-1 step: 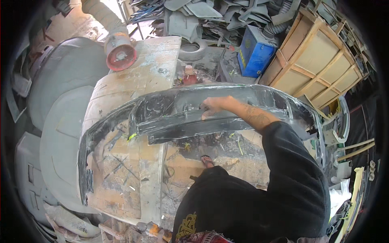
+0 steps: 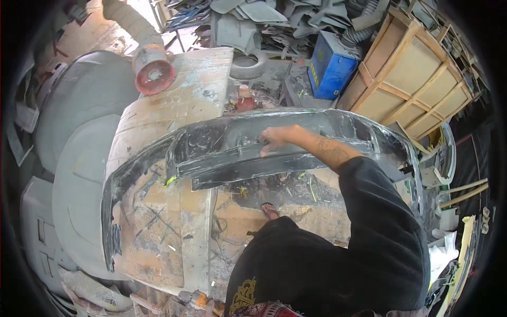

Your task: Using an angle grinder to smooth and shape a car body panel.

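A long curved car bumper (image 2: pixel 237 169), black and dusty with scuffed whitish edges, arches across the middle of the view with its hollow inner side toward me. My right hand (image 2: pixel 277 138) reaches in from the right and is closed over the raised inner ledge of this bumper, near its centre. The fingertips are partly hidden behind the ledge. No left hand shows. Near the lower edge lies an orange power tool (image 2: pixel 200 301), only partly visible.
A dusty panel (image 2: pixel 198 211) lies under the bumper's left part. Grey panels (image 2: pixel 87 179) lean at left. A duct with a red-rimmed fan (image 2: pixel 155 76), a tyre (image 2: pixel 248 66), a blue box (image 2: pixel 330 66) and a wooden crate (image 2: pixel 406 79) stand beyond. My sandalled foot (image 2: pixel 270 211) is below.
The view has shifted very slightly. My right hand keeps its place on the bumper's ledge.
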Demonstrator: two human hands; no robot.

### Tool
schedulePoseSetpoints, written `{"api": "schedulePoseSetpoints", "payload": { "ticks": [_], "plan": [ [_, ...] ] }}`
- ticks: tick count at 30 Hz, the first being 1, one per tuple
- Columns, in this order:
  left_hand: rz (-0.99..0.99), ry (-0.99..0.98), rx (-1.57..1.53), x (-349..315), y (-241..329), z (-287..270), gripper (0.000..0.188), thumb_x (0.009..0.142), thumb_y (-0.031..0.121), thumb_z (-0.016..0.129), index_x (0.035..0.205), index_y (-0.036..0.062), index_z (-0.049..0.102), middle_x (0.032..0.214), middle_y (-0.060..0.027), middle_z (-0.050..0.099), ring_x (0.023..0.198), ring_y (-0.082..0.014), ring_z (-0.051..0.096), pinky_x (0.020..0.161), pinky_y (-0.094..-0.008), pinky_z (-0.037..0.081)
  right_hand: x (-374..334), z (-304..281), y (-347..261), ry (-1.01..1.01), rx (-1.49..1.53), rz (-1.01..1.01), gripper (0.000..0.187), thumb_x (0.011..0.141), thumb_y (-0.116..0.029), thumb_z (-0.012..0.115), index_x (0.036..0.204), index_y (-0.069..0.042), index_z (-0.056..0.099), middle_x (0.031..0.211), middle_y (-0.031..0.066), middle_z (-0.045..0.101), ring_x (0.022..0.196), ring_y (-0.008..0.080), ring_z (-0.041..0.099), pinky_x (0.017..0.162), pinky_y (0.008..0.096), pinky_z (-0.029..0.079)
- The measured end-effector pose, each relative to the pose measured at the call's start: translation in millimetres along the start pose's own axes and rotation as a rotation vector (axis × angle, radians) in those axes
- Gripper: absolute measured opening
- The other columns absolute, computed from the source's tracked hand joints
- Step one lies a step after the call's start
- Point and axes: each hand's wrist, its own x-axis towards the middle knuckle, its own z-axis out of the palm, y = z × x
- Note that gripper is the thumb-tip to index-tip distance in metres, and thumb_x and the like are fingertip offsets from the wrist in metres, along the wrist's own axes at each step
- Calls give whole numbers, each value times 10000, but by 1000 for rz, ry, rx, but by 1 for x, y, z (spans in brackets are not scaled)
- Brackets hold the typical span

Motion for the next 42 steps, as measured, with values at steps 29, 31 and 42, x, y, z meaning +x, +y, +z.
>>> {"api": "schedulePoseSetpoints", "payload": {
  "ticks": [29, 31, 42],
  "plan": [
    [378, 422, -274, -148, -26, 139, 397, 817, 131, 809, 1153, -24, 664, 921, -105, 724, 772, -224, 716, 717, -366, 600, 29, 171, 175, 198, 327, -225, 424, 854, -289, 866, 1001, 44, 649, 887, 231, 679, 864, 421, 651, 767, 488, 499],
    [417, 473, -365, -159, -35, 121, 387, 815, 115, 803, 1147, -24, 660, 917, -102, 718, 771, -223, 715, 706, -370, 601, 28, 157, 158, 169, 235, -165, 405, 855, -270, 867, 993, 41, 647, 858, 205, 674, 853, 405, 649, 762, 477, 504],
    [546, 590, -490, -181, -50, -41, 508, 818, 139, 784, 1298, 15, 672, 1048, -46, 705, 913, -167, 689, 822, -333, 558, -32, 146, -278, -221, 641, -617, 297, 950, -188, 804, 1159, 5, 717, 928, 32, 708, 845, 80, 625, 753, 264, 526]
  ]
}}
